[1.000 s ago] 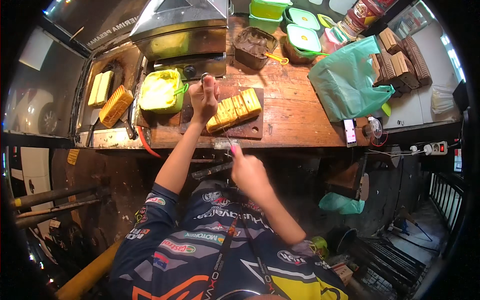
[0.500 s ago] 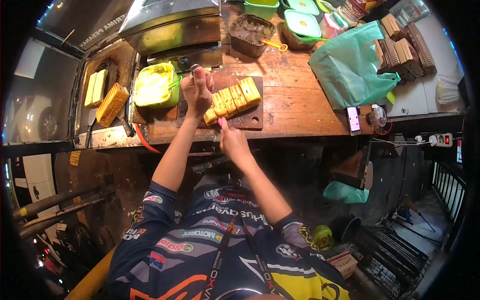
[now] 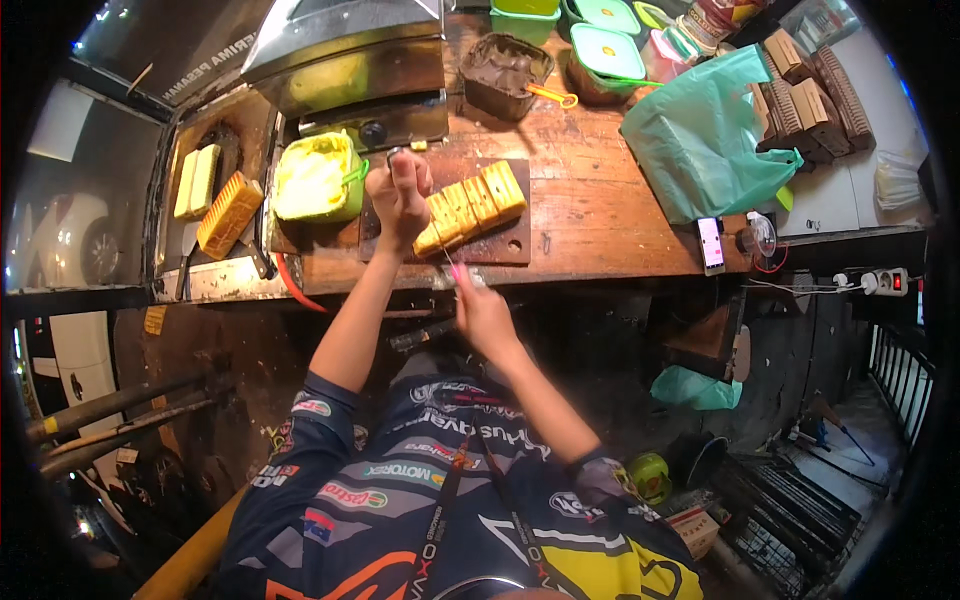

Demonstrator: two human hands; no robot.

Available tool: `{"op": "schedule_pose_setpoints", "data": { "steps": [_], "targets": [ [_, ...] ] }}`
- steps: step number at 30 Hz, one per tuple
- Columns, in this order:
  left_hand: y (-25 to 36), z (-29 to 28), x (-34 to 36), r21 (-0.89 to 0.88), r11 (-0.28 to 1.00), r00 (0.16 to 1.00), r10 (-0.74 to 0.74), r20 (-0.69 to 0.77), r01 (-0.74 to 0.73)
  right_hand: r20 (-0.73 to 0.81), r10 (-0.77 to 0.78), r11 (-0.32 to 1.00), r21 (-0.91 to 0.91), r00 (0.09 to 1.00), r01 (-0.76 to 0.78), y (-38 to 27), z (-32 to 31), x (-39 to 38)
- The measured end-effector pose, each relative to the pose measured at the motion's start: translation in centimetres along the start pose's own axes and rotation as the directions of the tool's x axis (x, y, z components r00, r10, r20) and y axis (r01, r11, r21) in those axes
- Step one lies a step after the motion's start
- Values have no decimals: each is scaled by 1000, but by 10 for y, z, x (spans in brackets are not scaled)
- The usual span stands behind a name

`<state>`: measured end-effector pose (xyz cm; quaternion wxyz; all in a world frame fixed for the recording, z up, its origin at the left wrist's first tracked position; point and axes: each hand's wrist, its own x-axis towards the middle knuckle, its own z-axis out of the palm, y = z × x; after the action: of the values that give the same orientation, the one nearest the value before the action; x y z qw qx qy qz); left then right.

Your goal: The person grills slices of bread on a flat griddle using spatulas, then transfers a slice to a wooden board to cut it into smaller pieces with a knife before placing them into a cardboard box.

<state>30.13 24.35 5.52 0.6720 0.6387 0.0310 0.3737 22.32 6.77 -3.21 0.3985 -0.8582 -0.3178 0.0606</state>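
Counter (image 3: 590, 190) crowded. Left end of the sliced yellow loaf (image 3: 480, 205) is blocked from view by the left grip (image 3: 398, 200); loaf is set on a dark cutting board (image 3: 503, 248). Just left of the board: green tub (image 3: 318, 212) of yellow spread. Behind: metal cabinet (image 3: 345, 95), chocolate-spread tub (image 3: 495, 105) with orange-handled spoon (image 3: 552, 96), lidded container (image 3: 607, 52). Far right: green plastic bag (image 3: 700, 140), brown boxes (image 3: 815, 115), phone (image 3: 711, 245) at front edge. Left: two more loaves (image 3: 230, 216) on a metal griddle tray (image 3: 245, 118).

Printed logos and lettering are carried across the dark shirt (image 3: 400, 480); lettering is also seen on the window (image 3: 205, 65). Phone screen is lit, its text too small.

Pink-handled knife (image 3: 458, 271) is held closed in the right grip (image 3: 487, 318), blade reaching the loaf's near side. Left grip is curled closed, thumb up, around a metal-ended thing (image 3: 393, 154); its kind can't be told, nor whether the loaf is touched.
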Motion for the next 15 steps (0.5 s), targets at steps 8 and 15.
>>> {"op": "schedule_pose_setpoints", "data": {
  "steps": [8, 15],
  "targets": [
    [2, 9, -1, 28, 999, 999, 34, 8, -34, -57, 77, 991, -109, 995, -83, 27, 35, 6],
    [3, -4, -4, -23, 999, 999, 29, 17, -29, 57, 99, 985, -149, 993, -89, 23, -53, -112]
  ]
}}
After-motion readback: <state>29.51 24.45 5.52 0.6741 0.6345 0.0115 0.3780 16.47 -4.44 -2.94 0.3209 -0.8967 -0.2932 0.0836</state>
